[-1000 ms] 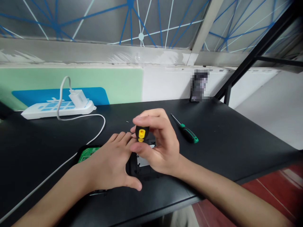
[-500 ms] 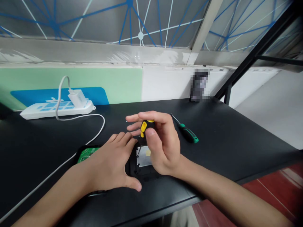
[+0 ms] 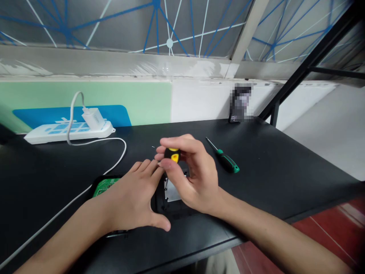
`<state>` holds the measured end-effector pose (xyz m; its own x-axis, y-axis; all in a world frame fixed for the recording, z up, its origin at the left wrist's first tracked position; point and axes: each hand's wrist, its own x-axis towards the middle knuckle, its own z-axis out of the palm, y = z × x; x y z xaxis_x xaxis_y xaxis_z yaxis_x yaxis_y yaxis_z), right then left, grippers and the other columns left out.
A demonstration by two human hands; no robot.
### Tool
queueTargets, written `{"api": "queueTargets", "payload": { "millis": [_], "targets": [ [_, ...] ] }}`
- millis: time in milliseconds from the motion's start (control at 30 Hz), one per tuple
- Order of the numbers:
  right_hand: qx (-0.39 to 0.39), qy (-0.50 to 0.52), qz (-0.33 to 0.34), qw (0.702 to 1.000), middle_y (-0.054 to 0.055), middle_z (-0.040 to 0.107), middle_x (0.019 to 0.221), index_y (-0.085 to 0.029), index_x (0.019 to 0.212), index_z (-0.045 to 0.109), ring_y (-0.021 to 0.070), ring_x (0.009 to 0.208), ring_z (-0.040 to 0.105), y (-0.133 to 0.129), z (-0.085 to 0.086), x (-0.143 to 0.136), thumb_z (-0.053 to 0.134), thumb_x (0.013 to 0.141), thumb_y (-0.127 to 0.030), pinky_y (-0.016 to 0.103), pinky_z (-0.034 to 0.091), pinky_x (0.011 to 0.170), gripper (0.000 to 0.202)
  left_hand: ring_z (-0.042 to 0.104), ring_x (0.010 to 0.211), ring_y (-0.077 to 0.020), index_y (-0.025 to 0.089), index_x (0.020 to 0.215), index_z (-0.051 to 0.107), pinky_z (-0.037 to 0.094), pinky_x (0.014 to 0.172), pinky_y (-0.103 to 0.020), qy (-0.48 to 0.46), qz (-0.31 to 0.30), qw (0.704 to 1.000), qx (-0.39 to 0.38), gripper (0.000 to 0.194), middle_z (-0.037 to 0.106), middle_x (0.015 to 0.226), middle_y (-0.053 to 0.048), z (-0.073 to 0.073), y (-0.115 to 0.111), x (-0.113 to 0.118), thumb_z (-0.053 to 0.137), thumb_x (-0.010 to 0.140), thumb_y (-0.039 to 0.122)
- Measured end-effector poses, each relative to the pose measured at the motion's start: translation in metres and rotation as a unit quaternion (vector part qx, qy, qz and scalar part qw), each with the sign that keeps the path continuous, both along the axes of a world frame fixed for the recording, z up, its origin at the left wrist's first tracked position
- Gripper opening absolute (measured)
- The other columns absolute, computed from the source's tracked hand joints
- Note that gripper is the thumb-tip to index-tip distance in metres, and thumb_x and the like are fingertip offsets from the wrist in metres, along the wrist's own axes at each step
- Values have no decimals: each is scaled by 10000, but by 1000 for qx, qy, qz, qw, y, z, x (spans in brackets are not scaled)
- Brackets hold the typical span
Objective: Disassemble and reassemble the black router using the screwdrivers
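My right hand (image 3: 194,173) is closed round the black and yellow handle of a screwdriver (image 3: 172,154). The shaft points down at the left edge of a pale plate (image 3: 172,190) inside an opened black casing (image 3: 171,208). Whether the tip sits in a screw is too small to tell. Spread flat, my left hand (image 3: 134,198) lies over the casing with the thumb apart, pressing on it and covering its middle. A green circuit board (image 3: 106,185) shows in the casing's left half, partly under that hand.
A green and black screwdriver (image 3: 226,161) lies to the right. A tiny screw (image 3: 153,147) rests beyond my hands. At the back left stands a white power strip (image 3: 71,131) with a charger (image 3: 93,118); its white cable (image 3: 121,142) runs left of the casing. A blurred dark object (image 3: 240,103) leans on the wall.
My right fingers have closed further round the screwdriver handle, which has turned and shifted slightly. The little screw beyond is now uncovered. My left hand stays put.
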<state>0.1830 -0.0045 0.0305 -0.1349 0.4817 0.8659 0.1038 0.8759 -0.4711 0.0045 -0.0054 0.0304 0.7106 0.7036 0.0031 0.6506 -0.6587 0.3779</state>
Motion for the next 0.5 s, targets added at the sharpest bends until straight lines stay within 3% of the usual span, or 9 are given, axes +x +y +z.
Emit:
{"api": "queueTargets", "payload": {
  "millis": [100, 200, 333, 500],
  "targets": [
    [-42, 9, 53, 998, 81, 688, 1199, -238, 1353, 519, 158, 1008, 720, -1, -5, 0, 414, 1047, -188, 338, 649, 816, 327, 513, 1250, -450, 240, 1343, 573, 396, 1064, -657, 39, 4, 999, 2, 903, 583, 1365, -152, 1, 0, 1, 812, 631, 743],
    [-40, -2, 64, 997, 86, 669, 1266, -249, 1343, 525, 164, 1035, 713, 0, -7, 1, 371, 1059, -228, 346, 654, 825, 324, 532, 1221, -452, 232, 1288, 615, 408, 1049, -640, 45, 9, 999, -1, 867, 602, 1331, -141, 3, 0, 1, 811, 620, 749],
    [5, -13, 27, 1000, 61, 620, 1124, -258, 1238, 601, 173, 966, 683, 4, -3, 3, 594, 989, -302, 336, 646, 771, 253, 530, 1219, -450, 225, 1272, 624, 410, 1056, -616, 59, 15, 998, -9, 836, 580, 1373, -149, 5, 0, 3, 826, 625, 714],
    [63, -13, -31, 997, 29, 574, 953, -247, 1116, 650, 162, 876, 607, 5, 3, 2, 808, 845, -264, 296, 596, 676, 314, 561, 1133, -414, 246, 1186, 623, 447, 1003, -603, 83, 10, 996, -5, 733, 627, 1186, -102, 9, -1, 5, 798, 657, 724]
  ]
}}
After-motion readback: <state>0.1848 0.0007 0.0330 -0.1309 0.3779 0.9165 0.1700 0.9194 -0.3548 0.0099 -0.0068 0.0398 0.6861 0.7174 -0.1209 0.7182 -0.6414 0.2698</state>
